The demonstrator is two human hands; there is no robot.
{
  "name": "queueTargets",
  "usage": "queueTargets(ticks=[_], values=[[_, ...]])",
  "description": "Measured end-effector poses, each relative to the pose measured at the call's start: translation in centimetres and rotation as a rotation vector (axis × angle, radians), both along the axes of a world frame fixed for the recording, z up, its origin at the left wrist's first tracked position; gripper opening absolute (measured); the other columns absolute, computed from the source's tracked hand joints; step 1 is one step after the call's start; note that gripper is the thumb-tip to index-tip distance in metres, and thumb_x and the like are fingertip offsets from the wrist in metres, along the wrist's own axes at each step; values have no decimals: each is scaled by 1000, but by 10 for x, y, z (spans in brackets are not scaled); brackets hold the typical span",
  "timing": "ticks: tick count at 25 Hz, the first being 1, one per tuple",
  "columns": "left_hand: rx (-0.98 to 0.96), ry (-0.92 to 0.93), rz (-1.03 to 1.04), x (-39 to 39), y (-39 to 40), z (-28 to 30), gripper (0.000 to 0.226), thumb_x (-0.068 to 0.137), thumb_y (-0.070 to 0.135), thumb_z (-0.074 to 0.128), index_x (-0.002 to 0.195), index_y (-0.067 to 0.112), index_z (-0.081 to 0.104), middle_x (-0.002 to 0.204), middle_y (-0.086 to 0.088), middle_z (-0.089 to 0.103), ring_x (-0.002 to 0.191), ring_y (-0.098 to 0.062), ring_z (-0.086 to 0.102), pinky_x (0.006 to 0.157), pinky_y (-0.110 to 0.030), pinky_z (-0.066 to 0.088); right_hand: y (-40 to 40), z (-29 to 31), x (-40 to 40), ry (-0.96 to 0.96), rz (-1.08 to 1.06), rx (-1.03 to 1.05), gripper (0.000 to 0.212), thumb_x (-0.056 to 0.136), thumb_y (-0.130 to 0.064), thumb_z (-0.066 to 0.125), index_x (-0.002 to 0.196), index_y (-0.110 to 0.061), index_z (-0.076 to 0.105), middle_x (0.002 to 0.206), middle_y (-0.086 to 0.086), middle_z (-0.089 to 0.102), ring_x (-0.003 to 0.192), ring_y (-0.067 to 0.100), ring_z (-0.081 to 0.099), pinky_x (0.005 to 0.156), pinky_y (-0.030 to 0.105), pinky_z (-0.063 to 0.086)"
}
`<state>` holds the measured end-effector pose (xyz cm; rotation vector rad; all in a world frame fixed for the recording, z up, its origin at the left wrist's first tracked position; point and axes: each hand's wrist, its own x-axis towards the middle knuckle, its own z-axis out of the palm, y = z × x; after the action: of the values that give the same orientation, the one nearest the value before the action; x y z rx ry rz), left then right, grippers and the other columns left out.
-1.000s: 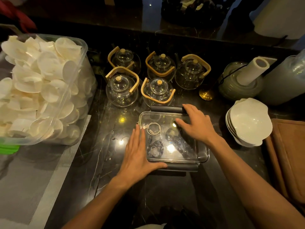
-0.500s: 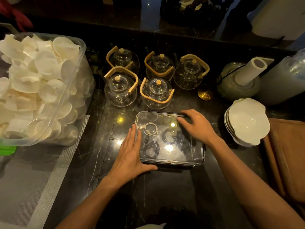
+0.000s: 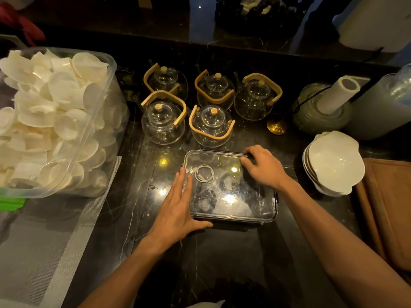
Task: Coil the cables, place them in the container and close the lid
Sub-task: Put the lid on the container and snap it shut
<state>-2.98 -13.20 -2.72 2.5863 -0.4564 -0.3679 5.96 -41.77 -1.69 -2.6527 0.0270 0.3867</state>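
Observation:
A clear rectangular container [image 3: 262, 215] sits on the dark marble counter with its transparent lid [image 3: 224, 158] lying on top. Through the lid I see a coiled white cable [image 3: 204, 173] and two coiled dark cables [image 3: 205, 200] [image 3: 229, 182]. My left hand [image 3: 178, 210] lies flat against the container's left side, thumb along the near edge. My right hand [image 3: 263, 166] rests on the lid's far right corner, fingers pressing at the dark far clip [image 3: 222, 151]. A dark latch shows on the right side [image 3: 277, 200].
Several glass teapots [image 3: 163, 121] with wooden handles stand just behind the container. A big clear tub of white discs [image 3: 55, 121] fills the left. Stacked white bowls [image 3: 333, 163], a paper roll [image 3: 338, 94] and a brown board [image 3: 391, 210] are on the right.
The dark clips at the far and near edges, folded out one second ago, now lie against the container. My right hand has shifted toward the far right corner; the left hand stays put.

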Motion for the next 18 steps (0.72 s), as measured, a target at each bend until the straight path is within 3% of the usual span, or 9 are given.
queueTargets(ticks=[6,12,16,18], values=[[-33,-26,0,-2,1,-7,141,68,71,76,160,16,-16,167,0,-30,155,-17,-22,121,-31,-3,0,3,1,7,21,-24,38,105,-44,46,127,-17,60,126,3,61,116,25,57,90,42,46],[-72,-18,-3,-1,4,-11,139,66,75,74,161,22,-12,168,2,-26,157,-20,-13,122,-38,9,1,3,2,-16,62,-60,40,106,-43,44,128,-14,61,128,7,62,114,29,59,92,44,45],[46,-21,-5,9,4,6,136,60,99,49,163,25,-1,169,0,-23,155,-21,-21,126,-45,-4,2,4,-12,-141,45,-90,46,105,-39,49,139,-10,59,133,10,63,121,31,58,101,49,46],[53,-111,-21,19,0,17,116,73,93,44,163,27,11,170,-3,-15,156,-22,-17,127,-46,-2,8,3,-19,-237,80,-140,44,103,-35,53,136,-8,61,129,9,66,120,29,60,102,47,47]])
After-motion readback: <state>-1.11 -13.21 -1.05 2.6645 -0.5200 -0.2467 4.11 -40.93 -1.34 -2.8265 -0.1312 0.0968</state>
